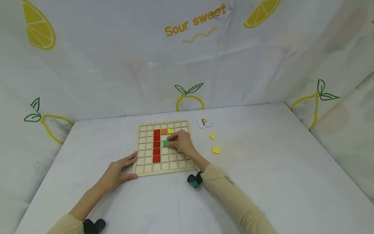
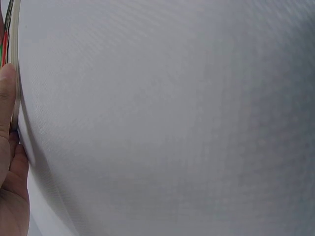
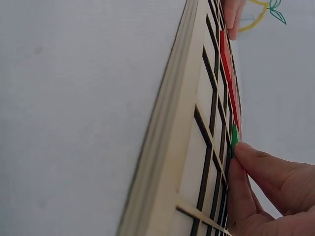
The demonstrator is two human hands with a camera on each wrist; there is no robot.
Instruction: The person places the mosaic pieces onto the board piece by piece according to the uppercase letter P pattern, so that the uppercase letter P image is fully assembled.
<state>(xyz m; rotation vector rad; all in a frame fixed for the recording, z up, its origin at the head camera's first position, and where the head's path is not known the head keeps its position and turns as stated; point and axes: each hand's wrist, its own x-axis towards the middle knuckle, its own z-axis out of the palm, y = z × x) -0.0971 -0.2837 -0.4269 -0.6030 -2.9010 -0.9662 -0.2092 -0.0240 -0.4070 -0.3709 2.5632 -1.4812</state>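
Note:
A wooden grid board lies on the table, with a column of red square tiles in its cells. An orange tile and a yellow tile sit to the right of the column's top. Over the board's middle my right hand pinches a green square tile between thumb and fingers; the right wrist view shows the green tile tilted at the grid. My left hand touches the board's left edge and lower left corner, fingers fairly straight. In the left wrist view the left hand shows only partly.
A small pattern card lies beyond the board's upper right corner. Two loose yellow pieces, one pointed and one square, lie right of the board. A white cloth with lemon prints hangs behind the table.

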